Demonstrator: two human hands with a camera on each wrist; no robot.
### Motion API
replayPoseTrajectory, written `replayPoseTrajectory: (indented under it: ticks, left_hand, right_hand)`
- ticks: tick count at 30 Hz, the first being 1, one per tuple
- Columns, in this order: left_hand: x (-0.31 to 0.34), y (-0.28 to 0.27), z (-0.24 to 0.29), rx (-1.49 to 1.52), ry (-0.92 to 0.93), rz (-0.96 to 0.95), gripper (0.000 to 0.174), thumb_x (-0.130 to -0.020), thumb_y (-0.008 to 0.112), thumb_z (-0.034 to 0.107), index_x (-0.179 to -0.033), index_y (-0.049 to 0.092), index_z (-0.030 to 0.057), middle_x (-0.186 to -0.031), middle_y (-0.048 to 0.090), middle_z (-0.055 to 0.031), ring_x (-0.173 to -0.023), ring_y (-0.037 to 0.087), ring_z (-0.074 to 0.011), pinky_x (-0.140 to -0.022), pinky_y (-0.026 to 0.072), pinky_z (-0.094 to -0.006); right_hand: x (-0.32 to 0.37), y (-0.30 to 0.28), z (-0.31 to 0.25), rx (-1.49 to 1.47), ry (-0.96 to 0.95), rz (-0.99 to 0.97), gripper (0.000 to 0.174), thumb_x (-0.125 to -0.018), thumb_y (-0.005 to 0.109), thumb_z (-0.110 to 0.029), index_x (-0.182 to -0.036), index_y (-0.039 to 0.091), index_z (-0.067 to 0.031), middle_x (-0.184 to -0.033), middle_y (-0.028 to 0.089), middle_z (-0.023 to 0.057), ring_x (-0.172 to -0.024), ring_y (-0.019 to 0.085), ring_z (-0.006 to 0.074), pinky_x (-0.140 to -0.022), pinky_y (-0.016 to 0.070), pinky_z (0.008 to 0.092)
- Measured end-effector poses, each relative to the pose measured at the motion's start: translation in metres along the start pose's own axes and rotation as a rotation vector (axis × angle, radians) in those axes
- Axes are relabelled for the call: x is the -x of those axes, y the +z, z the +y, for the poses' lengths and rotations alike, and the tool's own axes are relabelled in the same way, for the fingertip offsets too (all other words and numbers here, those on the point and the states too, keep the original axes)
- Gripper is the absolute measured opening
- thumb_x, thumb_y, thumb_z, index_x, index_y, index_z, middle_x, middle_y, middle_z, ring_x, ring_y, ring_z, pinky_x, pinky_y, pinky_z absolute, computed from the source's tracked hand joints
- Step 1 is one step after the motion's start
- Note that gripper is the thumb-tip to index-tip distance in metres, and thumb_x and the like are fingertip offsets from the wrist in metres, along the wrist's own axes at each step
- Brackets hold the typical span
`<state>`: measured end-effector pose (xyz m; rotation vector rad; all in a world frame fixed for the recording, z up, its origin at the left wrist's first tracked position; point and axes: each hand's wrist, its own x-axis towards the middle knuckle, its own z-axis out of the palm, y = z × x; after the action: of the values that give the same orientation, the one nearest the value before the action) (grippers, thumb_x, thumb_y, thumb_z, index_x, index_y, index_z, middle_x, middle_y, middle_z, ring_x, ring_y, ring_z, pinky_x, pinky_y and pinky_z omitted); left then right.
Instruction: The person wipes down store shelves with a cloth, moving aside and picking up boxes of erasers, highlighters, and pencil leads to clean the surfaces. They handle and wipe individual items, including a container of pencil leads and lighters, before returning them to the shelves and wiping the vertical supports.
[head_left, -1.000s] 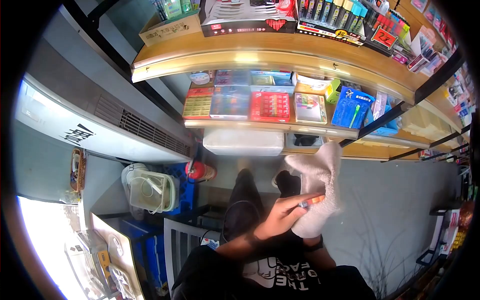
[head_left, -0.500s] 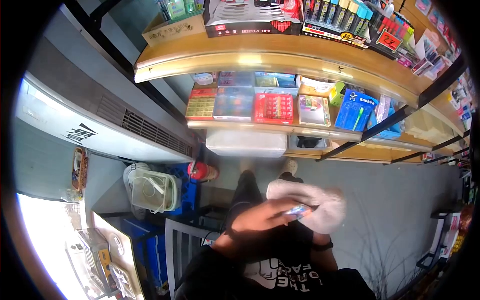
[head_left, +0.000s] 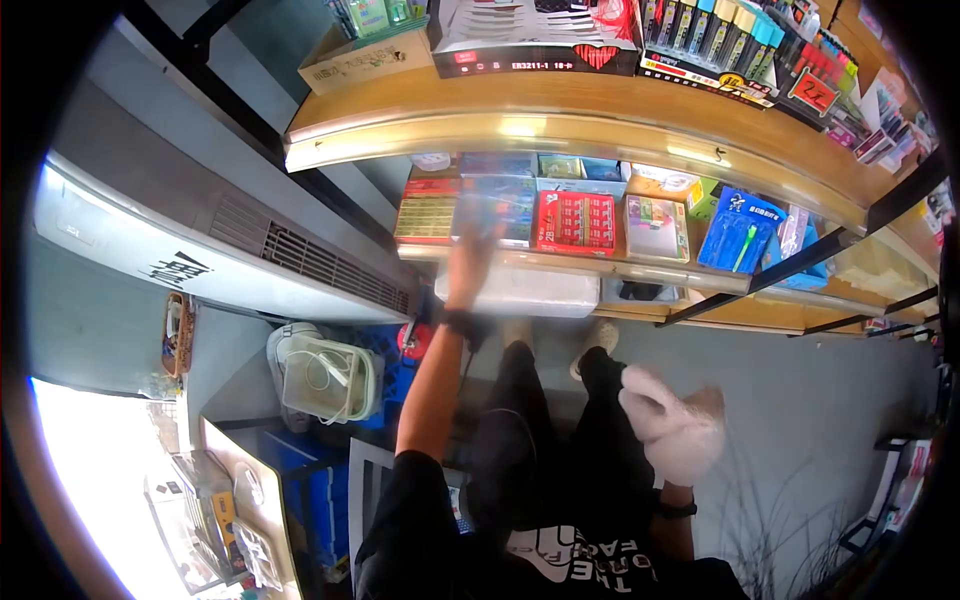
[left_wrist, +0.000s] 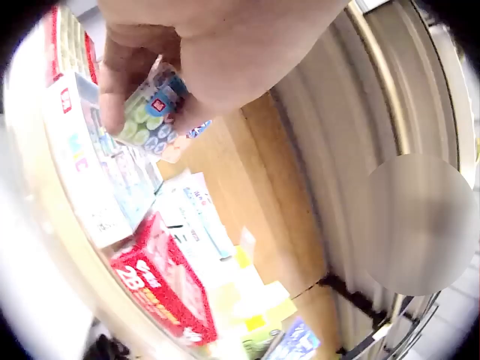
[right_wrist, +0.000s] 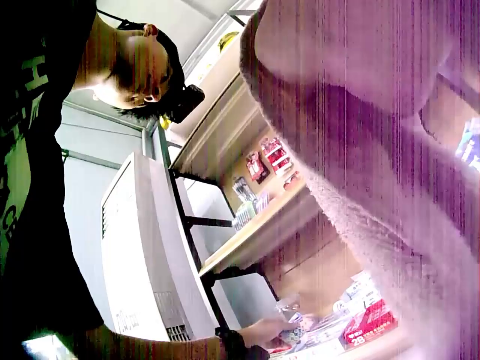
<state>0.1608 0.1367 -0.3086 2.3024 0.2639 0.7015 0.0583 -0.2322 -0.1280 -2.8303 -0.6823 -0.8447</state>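
The left hand (head_left: 468, 268) reaches over the lower shelf at the clear-lidded box (head_left: 508, 205). In the left wrist view the left hand (left_wrist: 202, 52) pinches a small clear packet (left_wrist: 154, 112) with green and blue round shapes, above a white box (left_wrist: 94, 161). A pale fluffy cloth (head_left: 680, 430) covers the right hand in the head view, in front of the right knee. The right wrist view shows the right hand (right_wrist: 345, 52) against the cloth (right_wrist: 375, 225); its fingertips are hidden.
Red box (head_left: 577, 222), white open-top box (head_left: 657, 228) and blue package (head_left: 740, 232) sit along the shelf (head_left: 600, 268). Above is a wooden shelf (head_left: 420, 115) with marker boxes. A white appliance (head_left: 250, 255) stands left, beside a red extinguisher (head_left: 414, 340) and a plastic tub (head_left: 325, 380).
The left hand has moved away from the cloth, forward and left to the lower shelf, with the small packet. The cloth has shifted slightly right in the head view.
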Motion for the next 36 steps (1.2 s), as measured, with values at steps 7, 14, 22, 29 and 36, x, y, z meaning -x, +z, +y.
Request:
replayPoseTrajectory:
  ticks: [7, 14, 22, 29, 36]
  left_hand:
    - [-0.047, 0.048, -0.059, -0.149, -0.062, -0.318, 0.027, -0.091, 0.062, 0.015, -0.117, 0.066, 0.0083, -0.101, 0.069, -0.0209, -0.096, 0.065, -0.0408, -0.080, 0.0518, -0.0448]
    - [-0.064, 0.042, -0.065, -0.178, 0.198, -0.347, 0.037, -0.093, 0.052, 0.009, -0.129, 0.061, 0.0139, -0.116, 0.064, -0.0241, -0.106, 0.060, -0.0432, -0.087, 0.0501, -0.0482]
    - [-0.071, 0.047, -0.066, -0.425, 0.283, -0.406, 0.041, -0.086, 0.055, 0.003, -0.124, 0.063, 0.0140, -0.116, 0.064, -0.0202, -0.111, 0.058, -0.0393, -0.092, 0.0492, -0.0466]
    - [-0.065, 0.042, -0.053, -0.167, 0.093, -0.343, 0.028, -0.088, 0.056, 0.006, -0.114, 0.065, 0.0094, -0.112, 0.064, -0.0219, -0.105, 0.061, -0.0415, -0.089, 0.0499, -0.0487]
    - [-0.054, 0.050, -0.073, -0.420, -0.084, -0.269, 0.024, -0.087, 0.056, 0.012, -0.109, 0.065, 0.0092, -0.093, 0.068, -0.0225, -0.087, 0.065, -0.0446, -0.077, 0.0529, -0.0517]
  right_hand:
    - [0.001, 0.015, 0.004, -0.175, 0.038, -0.064, 0.018, -0.075, 0.074, -0.023, -0.084, 0.061, -0.0149, -0.060, 0.038, 0.0071, -0.048, 0.041, 0.0256, -0.047, 0.0333, 0.0383]
    - [0.009, 0.021, 0.012, -0.201, 0.056, -0.054, 0.018, -0.075, 0.075, -0.024, -0.084, 0.062, -0.0142, -0.060, 0.039, 0.0061, -0.048, 0.041, 0.0240, -0.047, 0.0332, 0.0373]
    - [0.012, 0.026, 0.013, -0.226, 0.078, -0.046, 0.019, -0.075, 0.076, -0.024, -0.083, 0.063, -0.0133, -0.060, 0.040, 0.0050, -0.048, 0.041, 0.0222, -0.047, 0.0331, 0.0363]
    - [0.014, 0.028, 0.014, -0.242, 0.091, -0.039, 0.019, -0.076, 0.076, -0.025, -0.082, 0.063, -0.0125, -0.059, 0.041, 0.0040, -0.048, 0.041, 0.0206, -0.047, 0.0330, 0.0354]
    - [0.020, 0.028, 0.016, -0.256, 0.097, -0.037, 0.020, -0.076, 0.077, -0.025, -0.082, 0.064, -0.0117, -0.059, 0.042, 0.0030, -0.048, 0.041, 0.0190, -0.047, 0.0329, 0.0345]
